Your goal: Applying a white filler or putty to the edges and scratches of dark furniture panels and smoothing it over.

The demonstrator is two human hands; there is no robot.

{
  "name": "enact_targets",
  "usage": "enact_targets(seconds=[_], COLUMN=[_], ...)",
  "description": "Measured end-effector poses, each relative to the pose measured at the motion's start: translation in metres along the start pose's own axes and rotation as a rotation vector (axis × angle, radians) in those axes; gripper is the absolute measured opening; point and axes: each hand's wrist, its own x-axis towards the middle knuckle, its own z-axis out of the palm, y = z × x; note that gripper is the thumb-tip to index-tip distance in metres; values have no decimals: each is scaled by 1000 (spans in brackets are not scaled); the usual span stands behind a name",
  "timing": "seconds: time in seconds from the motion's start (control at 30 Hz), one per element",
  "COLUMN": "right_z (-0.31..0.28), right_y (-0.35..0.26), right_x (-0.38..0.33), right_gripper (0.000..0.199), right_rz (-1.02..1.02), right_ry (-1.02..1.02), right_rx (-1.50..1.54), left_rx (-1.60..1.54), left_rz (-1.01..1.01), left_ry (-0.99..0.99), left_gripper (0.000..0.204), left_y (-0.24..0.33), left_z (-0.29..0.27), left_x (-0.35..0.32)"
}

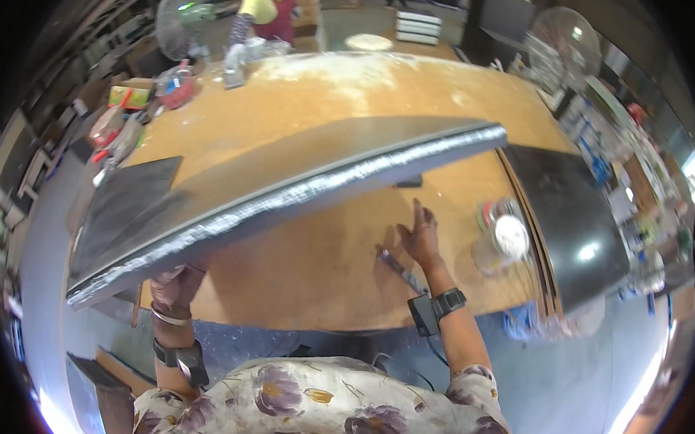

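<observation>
Grey stone slab (pixel 287 175), tilted above wooden table (pixel 322 270); left hand (pixel 175 283) clasps its lower edge; right hand (pixel 418 237) open, flat on table; advisable: support both ends, keep fingers clear.

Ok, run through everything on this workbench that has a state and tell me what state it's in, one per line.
Dark slab: tilted, one end lifted off the bench.
Left hand: gripping the slab's lower edge.
Right hand: open, flat on the wooden bench.
Pen: lying beside the right hand.
Fan: too blurred to tell if running.
</observation>
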Motion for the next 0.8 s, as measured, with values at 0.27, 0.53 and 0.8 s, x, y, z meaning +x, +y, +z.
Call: enact_targets(seconds=[0.27, 0.53, 0.8], right_z=[63, 29, -173], right_y=[147, 44, -80], right_x=[152, 84, -42], right_gripper=[65, 57, 76], right_rz=[-80, 45, -428], right_ry=[128, -139, 300], right_rx=[365, -328, 591], left_rx=[-319, -69, -143], left_rz=[-64, -54, -98], left_ry=[74, -102, -123], left_gripper=[45, 53, 41], left_y=[-16, -6, -1], left_z=[108, 102, 99], left_x=[-1, 8, 18])
